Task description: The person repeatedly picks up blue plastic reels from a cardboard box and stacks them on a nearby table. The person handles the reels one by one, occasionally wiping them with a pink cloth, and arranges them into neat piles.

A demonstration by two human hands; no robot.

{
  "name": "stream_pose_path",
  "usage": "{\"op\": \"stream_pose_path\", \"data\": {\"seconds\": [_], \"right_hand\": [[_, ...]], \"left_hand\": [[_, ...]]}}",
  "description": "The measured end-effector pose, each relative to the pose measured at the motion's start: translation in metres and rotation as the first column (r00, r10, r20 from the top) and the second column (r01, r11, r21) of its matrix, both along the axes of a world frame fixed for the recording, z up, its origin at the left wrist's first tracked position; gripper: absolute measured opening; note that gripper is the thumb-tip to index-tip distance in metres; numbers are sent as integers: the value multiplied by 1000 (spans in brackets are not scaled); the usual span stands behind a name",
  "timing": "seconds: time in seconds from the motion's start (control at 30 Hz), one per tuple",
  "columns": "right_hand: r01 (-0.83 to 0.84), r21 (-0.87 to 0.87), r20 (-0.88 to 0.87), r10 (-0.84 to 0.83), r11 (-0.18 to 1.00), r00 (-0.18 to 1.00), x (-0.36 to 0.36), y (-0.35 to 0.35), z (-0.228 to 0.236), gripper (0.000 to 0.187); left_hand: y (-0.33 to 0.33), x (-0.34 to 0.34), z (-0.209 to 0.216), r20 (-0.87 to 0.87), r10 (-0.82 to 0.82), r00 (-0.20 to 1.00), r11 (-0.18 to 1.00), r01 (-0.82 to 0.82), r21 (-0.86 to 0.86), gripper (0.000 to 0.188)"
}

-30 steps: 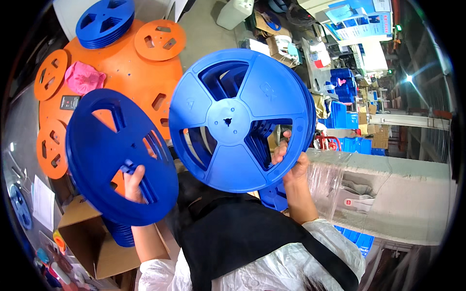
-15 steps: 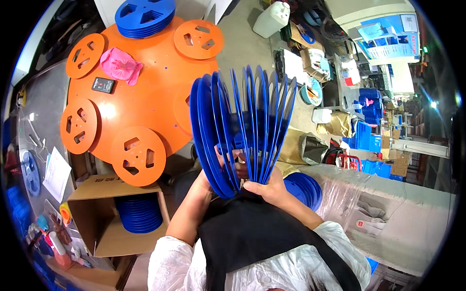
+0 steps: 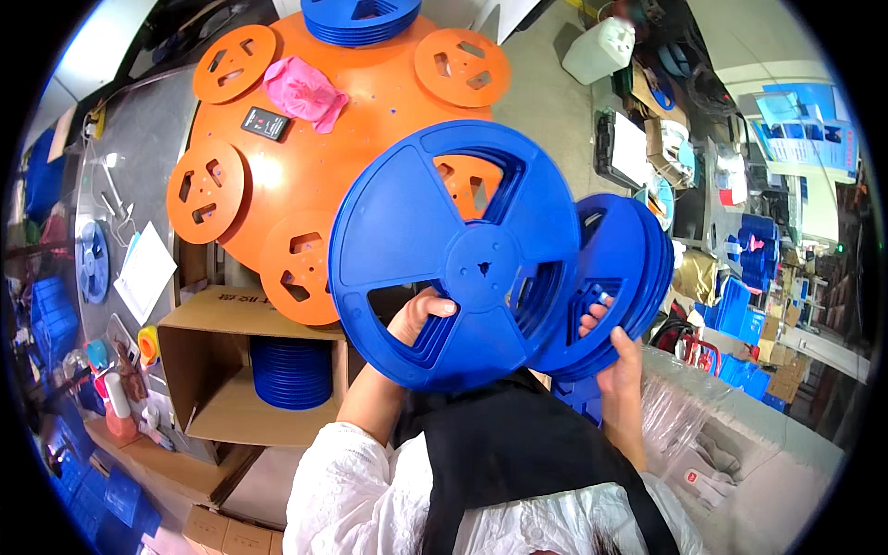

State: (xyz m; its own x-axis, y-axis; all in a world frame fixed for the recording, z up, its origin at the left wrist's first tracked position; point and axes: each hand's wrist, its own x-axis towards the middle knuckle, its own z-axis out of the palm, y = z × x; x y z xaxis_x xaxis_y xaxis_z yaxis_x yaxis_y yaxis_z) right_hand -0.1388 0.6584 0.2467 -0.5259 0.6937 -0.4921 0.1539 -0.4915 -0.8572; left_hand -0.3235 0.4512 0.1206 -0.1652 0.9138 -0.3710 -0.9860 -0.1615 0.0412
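A group of blue plastic reel discs (image 3: 393, 217) with cut-out windows faces me in front of my chest. My left hand (image 3: 418, 319) reaches through a lower window of these discs, the thumb showing on the near face. To the right, further blue reel discs (image 3: 629, 254) stand fanned apart and overlap the first group. My right hand (image 3: 612, 347) grips their lower right part, its fingertips showing through a window. How many discs each hand carries cannot be made out.
An orange round table (image 3: 370, 92) carries orange reel discs (image 3: 205, 191), a stack of blue reels (image 3: 361, 23), a pink cloth (image 3: 305, 91) and a small black box (image 3: 265, 123). Left below, an open cardboard box (image 3: 245, 319) contains stacked blue reels (image 3: 291, 372). A white jug (image 3: 599, 51) stands on the floor.
The discs, seen edge-on before, now turn their flat faces toward me. They have parted into two overlapping groups, my right hand moving out to the right. The view has shifted left.
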Motion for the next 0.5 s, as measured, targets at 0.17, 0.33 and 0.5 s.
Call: {"op": "stream_pose_path", "data": {"seconds": [0.17, 0.33, 0.5], "right_hand": [[70, -66, -87, -76, 995, 993, 28, 20, -13, 50], [183, -137, -53, -191, 974, 980, 37, 20, -24, 47], [222, -191, -7, -227, 956, 974, 44, 19, -30, 39]], "left_hand": [[36, -2, -4, 60, 46, 997, 907, -67, 416, 72], [63, 1, -14, 59, 57, 997, 794, -81, 602, 72], [69, 4, -14, 54, 59, 997, 739, -80, 668, 73]]}}
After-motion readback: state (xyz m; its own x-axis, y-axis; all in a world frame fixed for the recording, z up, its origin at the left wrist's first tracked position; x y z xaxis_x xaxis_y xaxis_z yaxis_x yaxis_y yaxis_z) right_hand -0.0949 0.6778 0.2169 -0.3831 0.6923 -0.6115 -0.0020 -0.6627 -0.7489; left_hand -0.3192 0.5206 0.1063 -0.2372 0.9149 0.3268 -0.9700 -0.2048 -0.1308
